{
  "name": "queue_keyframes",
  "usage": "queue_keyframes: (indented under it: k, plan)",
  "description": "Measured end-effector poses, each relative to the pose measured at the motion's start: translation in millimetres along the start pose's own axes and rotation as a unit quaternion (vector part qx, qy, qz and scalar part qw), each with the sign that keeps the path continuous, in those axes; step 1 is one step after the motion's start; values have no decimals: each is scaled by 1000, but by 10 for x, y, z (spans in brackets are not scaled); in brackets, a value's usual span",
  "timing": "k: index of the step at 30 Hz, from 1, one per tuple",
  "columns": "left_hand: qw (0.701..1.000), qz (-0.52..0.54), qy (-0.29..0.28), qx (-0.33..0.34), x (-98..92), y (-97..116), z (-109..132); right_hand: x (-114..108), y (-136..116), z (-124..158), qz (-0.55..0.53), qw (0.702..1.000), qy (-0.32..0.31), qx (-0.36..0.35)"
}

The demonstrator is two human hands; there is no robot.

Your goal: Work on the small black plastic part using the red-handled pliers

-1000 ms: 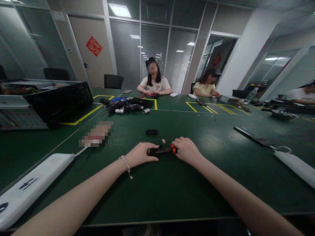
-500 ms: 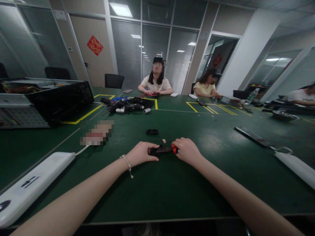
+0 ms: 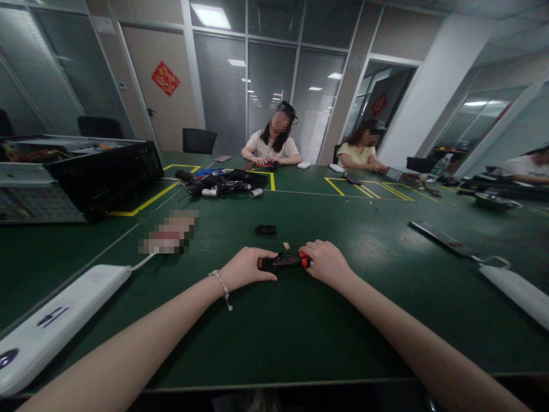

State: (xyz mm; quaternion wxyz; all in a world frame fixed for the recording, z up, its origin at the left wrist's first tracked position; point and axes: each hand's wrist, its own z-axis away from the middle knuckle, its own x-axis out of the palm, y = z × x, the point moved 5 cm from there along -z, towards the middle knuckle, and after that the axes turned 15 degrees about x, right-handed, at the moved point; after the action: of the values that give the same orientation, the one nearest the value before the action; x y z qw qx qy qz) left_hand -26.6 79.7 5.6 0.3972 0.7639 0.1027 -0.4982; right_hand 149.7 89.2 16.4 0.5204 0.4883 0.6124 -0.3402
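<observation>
Low over the green table, my left hand (image 3: 245, 268) pinches a small dark part (image 3: 266, 264) between thumb and fingers. My right hand (image 3: 329, 263) is closed round the red handles of a pair of pliers (image 3: 293, 261). The dark jaws point left and meet the part, though what they grip there is too small to tell. Just beyond the pliers lies a tiny pale piece (image 3: 286, 246). Farther off, a small black plastic piece (image 3: 265, 229) rests on the table.
An opened computer case (image 3: 115, 177) stands at left. Beyond my hands lies a pile of black tools and parts (image 3: 225, 184). White power banks (image 3: 64, 326) with cables flank my arms; a phone (image 3: 441, 237) lies at right. Several people sit across and to the right.
My hands, the pliers and the dark part stay nearly still. The person opposite has tilted their head down and to the right.
</observation>
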Motion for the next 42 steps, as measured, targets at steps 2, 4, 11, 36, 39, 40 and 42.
queue_keyframes:
  k: [2,4,11,36,39,40,42]
  plan:
    - [1000,-3,1,0,7,-7,-1,4,0,-1,2,1000,0,0]
    - [1000,-4,3,1,5,-7,-1,8,3,0,1,1000,3,0]
    - [1000,1,-2,-1,-6,-1,5,24,14,3,2,1000,-2,1]
    - [1000,-17,-8,-5,18,-2,-8,53,150,-38,-96,993,-15,65]
    - [1000,-16,-5,7,29,3,-10,62,245,-69,-166,980,-28,107]
    - [1000,-14,-5,11,32,4,-9,64,273,-78,-185,975,-31,116]
    - [1000,-9,-3,18,35,4,-4,65,316,-94,-208,970,-37,123]
